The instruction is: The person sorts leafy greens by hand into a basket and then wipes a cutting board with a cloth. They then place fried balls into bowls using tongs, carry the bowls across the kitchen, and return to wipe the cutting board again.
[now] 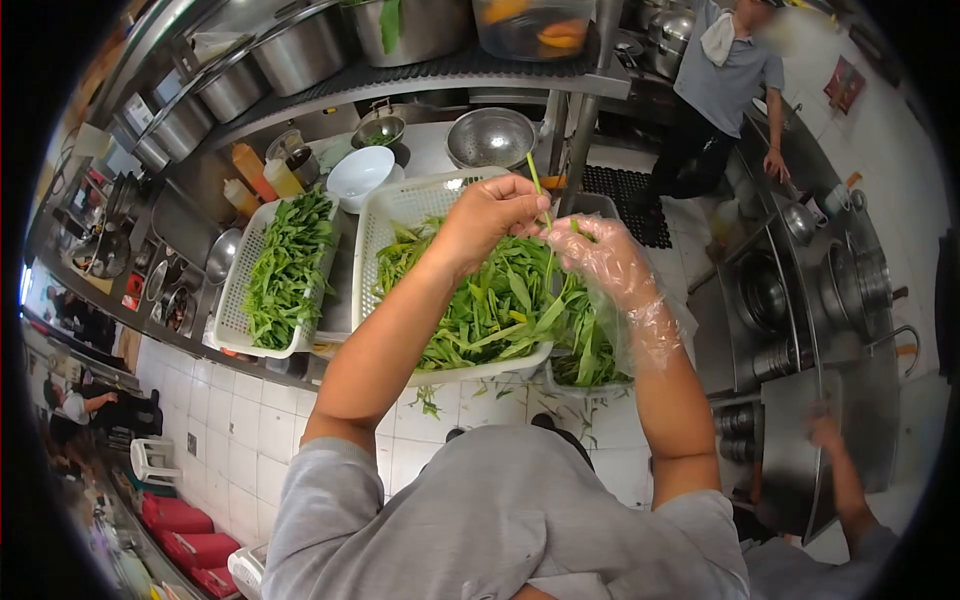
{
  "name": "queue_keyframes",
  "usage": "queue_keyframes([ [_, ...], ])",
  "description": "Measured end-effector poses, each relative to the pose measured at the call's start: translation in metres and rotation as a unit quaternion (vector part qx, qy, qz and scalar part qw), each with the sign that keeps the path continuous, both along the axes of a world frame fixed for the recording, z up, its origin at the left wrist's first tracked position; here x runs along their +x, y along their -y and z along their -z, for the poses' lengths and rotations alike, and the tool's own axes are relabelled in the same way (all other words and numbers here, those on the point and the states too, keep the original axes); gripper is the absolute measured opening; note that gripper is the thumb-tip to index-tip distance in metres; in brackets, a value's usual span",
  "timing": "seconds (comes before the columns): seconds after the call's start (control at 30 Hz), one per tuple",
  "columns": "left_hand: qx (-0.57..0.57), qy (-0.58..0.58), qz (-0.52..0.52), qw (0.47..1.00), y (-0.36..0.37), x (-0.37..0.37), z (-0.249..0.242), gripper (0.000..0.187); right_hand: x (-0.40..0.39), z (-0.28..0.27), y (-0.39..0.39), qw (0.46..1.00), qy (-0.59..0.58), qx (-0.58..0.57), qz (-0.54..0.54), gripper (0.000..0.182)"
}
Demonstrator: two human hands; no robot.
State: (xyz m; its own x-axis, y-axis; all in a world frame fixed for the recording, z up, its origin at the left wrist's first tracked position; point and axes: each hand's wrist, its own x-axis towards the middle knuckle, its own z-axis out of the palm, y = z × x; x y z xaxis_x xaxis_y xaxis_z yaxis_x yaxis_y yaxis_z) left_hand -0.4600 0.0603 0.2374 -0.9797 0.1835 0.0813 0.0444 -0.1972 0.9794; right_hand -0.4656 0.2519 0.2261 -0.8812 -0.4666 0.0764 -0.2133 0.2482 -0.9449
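Between my two hands is a thin green water spinach stem point(534, 172), its top end pointing up. My bare left hand point(497, 222) pinches it between thumb and fingers. My right hand point(598, 258), in a clear plastic glove, is closed on the same stem just beside the left fingertips. Below them, a large white perforated basket point(372, 240) holds a heap of cut water spinach leaves point(490, 310). More leafy stems point(588, 345) fill a container point(590, 388) under my right hand, partly hidden by the hand and glove.
A smaller white basket point(228, 315) of greens point(290, 270) stands at left, near sauce bottles point(253, 170) and a white bowl point(362, 175). Behind are a metal colander point(490, 138) and a shelf of pots point(305, 50). A co-worker point(722, 90) stands at upper right; another person's arm point(845, 480) shows lower right.
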Motion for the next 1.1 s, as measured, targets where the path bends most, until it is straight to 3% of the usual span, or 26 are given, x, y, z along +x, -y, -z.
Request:
queue_keyframes([
  [0.13, 0.010, -0.027, 0.016, 0.999, -0.023, 0.000, 0.013, 0.010, -0.003, 0.015, -0.010, 0.997, 0.010, -0.059, 0.045, 0.025],
  [0.2, 0.014, -0.149, -0.051, 0.987, -0.045, 0.009, 0.017, 0.010, -0.004, 0.013, -0.023, 0.974, 0.027, -0.168, 0.148, 0.019],
  [0.27, 0.038, -0.148, -0.052, 0.987, -0.058, 0.016, 0.016, 0.010, -0.011, 0.011, -0.048, 0.928, 0.060, -0.262, 0.258, 0.014],
  [0.33, 0.043, -0.161, -0.057, 0.984, -0.064, 0.015, 0.018, 0.008, -0.013, 0.010, -0.079, 0.902, 0.016, -0.284, 0.326, 0.015],
  [0.4, 0.021, -0.147, -0.042, 0.988, -0.066, 0.004, 0.029, 0.010, -0.006, 0.015, -0.110, 0.905, -0.065, -0.199, 0.369, 0.021],
  [0.43, -0.003, -0.119, -0.023, 0.993, -0.072, -0.001, 0.031, 0.017, -0.006, 0.015, -0.127, 0.909, -0.040, -0.144, 0.390, 0.020],
  [0.5, -0.087, -0.085, 0.010, 0.992, -0.083, -0.009, 0.042, 0.042, 0.003, 0.030, -0.152, 0.916, 0.006, -0.114, 0.385, 0.020],
  [0.53, -0.087, -0.081, 0.010, 0.993, -0.083, -0.015, 0.055, 0.042, 0.012, 0.037, -0.160, 0.922, 0.026, -0.079, 0.377, 0.021],
  [0.6, -0.225, -0.085, -0.043, 0.970, -0.082, -0.027, 0.080, 0.049, 0.032, 0.058, -0.159, 0.947, 0.013, 0.032, 0.319, 0.024],
  [0.7, -0.240, -0.067, 0.003, 0.969, -0.059, -0.023, 0.080, 0.044, 0.051, 0.105, -0.130, 0.963, 0.052, 0.171, 0.199, 0.035],
  [0.73, -0.256, -0.058, 0.032, 0.964, -0.053, -0.021, 0.079, 0.041, 0.054, 0.131, -0.123, 0.979, 0.050, 0.136, 0.141, 0.036],
  [0.8, -0.227, -0.038, 0.042, 0.972, -0.048, -0.011, 0.070, 0.035, 0.054, 0.162, -0.100, 0.980, 0.040, 0.172, 0.090, 0.040],
  [0.87, -0.243, -0.063, 0.025, 0.968, -0.042, -0.008, 0.068, 0.031, 0.049, 0.165, -0.075, 0.976, 0.042, 0.200, 0.075, 0.049],
  [0.97, -0.277, -0.090, 0.030, 0.956, -0.036, 0.002, 0.063, 0.030, 0.044, 0.171, -0.056, 0.973, 0.020, 0.223, 0.060, 0.042],
  [1.07, -0.284, -0.101, 0.028, 0.953, -0.018, 0.014, 0.064, 0.030, 0.030, 0.173, -0.057, 0.986, 0.011, 0.154, 0.067, 0.033],
  [1.1, -0.275, -0.103, 0.026, 0.956, -0.011, 0.018, 0.066, 0.030, 0.024, 0.165, -0.062, 0.984, 0.091, 0.139, 0.071, 0.030],
])
